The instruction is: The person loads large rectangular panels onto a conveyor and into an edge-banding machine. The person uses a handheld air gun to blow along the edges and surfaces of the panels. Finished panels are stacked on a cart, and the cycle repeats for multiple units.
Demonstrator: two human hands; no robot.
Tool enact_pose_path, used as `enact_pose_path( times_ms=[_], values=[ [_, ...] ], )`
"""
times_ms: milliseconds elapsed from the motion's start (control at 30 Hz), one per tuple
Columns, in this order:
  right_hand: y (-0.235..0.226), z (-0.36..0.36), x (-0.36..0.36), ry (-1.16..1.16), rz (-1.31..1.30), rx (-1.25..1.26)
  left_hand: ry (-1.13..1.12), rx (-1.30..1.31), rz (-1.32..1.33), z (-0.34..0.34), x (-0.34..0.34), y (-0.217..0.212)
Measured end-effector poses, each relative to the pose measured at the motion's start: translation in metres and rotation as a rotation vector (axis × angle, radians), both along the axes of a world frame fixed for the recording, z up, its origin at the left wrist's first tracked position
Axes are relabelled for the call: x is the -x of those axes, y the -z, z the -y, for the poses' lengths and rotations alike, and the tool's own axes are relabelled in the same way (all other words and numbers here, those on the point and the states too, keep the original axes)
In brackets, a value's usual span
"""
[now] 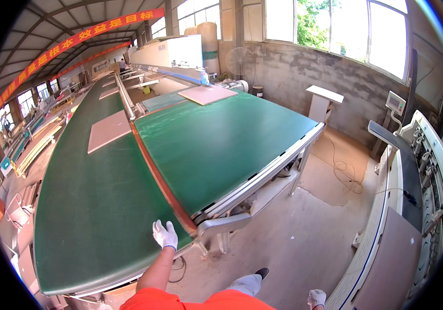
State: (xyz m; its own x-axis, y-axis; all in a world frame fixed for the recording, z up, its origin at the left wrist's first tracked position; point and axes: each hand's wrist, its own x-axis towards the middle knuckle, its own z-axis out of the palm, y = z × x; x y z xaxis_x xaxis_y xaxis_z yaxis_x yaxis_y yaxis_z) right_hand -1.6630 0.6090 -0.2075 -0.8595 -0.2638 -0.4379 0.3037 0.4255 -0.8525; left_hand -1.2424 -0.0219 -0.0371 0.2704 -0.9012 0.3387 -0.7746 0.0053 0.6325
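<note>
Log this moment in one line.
white-gloved left hand: open, at long green conveyor belt, contact unclear | white-gloved right hand: near white-framed machine | flat pinkish rectangular board: on belt

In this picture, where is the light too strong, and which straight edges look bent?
Head view: the upper right window is washed nearly white, though leaves show; also head view: the left green belt bows along its outer edge.

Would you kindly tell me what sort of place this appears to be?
Probably a factory hall, perhaps one that processes boards: a long green conveyor belt bears flat pinkish boards, and a machine control panel stands at the right.
</note>
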Motion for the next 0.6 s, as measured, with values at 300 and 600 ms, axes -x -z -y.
enact_pose_path(
  times_ms=[300, 600],
  values=[
    [-0.003, 0.014, 0.206, 0.120, 0.314, -0.140, 0.662, 0.237, -0.327, 0.034, 0.501, -0.090],
    [0.056, -0.028, 0.443, 0.588, 0.579, 0.121, 1.494, -0.206, -0.229, -0.059, 0.946, -0.071]
  ],
)
